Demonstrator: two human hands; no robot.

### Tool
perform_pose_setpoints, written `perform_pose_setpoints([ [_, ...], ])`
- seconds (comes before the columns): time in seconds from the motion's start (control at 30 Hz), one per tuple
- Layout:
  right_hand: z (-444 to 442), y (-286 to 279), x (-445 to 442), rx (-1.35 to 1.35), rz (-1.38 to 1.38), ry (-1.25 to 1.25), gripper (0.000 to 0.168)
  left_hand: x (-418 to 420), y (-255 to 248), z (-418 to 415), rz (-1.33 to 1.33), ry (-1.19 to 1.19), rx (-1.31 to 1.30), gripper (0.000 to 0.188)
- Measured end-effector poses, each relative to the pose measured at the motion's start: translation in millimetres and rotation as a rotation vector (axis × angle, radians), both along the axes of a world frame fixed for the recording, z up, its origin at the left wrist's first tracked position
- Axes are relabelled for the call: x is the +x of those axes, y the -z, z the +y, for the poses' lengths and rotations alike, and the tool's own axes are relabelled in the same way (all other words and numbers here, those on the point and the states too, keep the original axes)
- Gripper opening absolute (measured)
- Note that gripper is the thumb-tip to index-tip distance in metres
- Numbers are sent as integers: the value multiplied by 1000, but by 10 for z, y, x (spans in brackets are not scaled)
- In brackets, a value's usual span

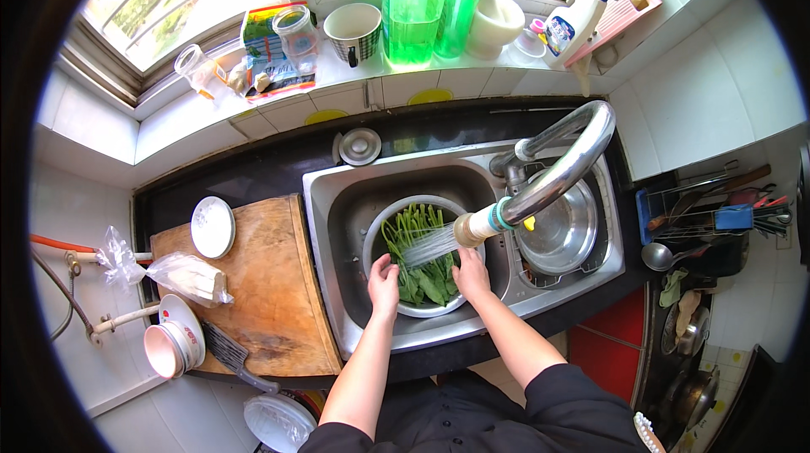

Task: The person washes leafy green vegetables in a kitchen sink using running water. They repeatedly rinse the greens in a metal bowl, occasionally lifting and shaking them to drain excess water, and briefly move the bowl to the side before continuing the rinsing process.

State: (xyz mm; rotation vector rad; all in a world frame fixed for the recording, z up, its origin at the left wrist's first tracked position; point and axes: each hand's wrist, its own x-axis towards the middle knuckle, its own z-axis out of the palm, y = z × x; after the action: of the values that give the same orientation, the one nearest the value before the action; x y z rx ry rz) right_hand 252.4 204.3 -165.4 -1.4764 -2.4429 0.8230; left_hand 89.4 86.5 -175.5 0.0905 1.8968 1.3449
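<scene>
Water sprays from the steel faucet (557,168) onto leafy green vegetables (427,285) lying in a round metal basin (380,219). The basin sits in the left bowl of a stainless steel sink (351,193). At the basin's left front edge is my left hand (383,285), its fingers bent beside the leaves. My right hand (470,273) is at the right edge, below the spray head, with its fingertips near the leaves. Part of its fingers is hidden, so whether it grips any leaf is unclear.
On the left, a wooden cutting board (266,263) holds a cleaver (224,348), stacked bowls (171,348), a white dish (212,227) and a bagged block (190,279). A metal pot (560,231) stands in the right sink bowl. Green bottles (411,29) line the windowsill.
</scene>
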Motion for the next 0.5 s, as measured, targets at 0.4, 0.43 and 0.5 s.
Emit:
perform_pose_setpoints([
  [0.4, -469, -462, -135, -379, 163, 102, 13, 320, -166, -295, 55, -145, 182, 22],
  [0.43, -493, -443, -137, -370, 183, 103, 13, 340, -102, -330, -18, -65, 170, 18],
  [0.5, -528, -472, -127, -299, 208, 50, 12, 343, -136, -359, -47, 81, 142, 18],
])
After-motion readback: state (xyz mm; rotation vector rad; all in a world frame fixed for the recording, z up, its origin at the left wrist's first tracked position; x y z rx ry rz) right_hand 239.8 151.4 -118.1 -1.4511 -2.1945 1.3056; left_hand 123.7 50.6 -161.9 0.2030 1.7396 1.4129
